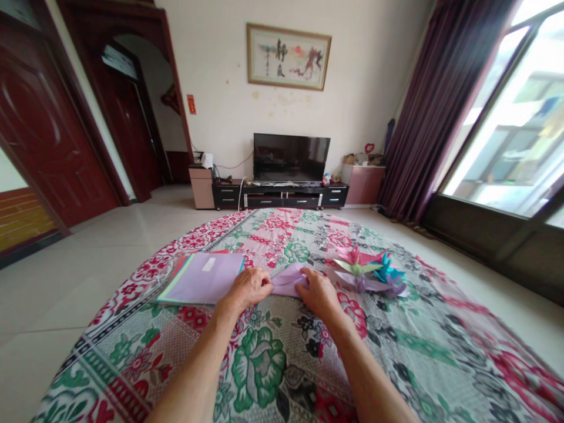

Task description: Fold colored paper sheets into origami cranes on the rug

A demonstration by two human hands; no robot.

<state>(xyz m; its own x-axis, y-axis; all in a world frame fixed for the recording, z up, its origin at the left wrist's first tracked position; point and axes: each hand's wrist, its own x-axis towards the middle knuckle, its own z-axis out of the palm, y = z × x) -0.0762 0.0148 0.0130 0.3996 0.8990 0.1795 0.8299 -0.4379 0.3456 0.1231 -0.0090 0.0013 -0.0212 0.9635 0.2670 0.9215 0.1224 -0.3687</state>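
Between my two hands a folded sheet of lilac paper (288, 281) lies on the patterned tablecloth. My left hand (252, 286) pinches its left corner, with thumb and fingers closed together. My right hand (318, 289) grips the right side of the paper, thumb in front and fingers over the upper edge. Left of my left hand is a stack of coloured paper (200, 285), lilac on top, with a small white label. Several folded paper cranes sit to the right of my right hand, among them a blue crane (388, 270), a light green crane (359, 268) and a lilac crane (361, 283).
A round table with a floral tablecloth (259, 367) fills the foreground. Beyond it, a television (291, 157) stands on a low black cabinet (264, 200) against the wall. Dark red doors (53, 129) are at left; a purple curtain (445, 100) and window are at right.
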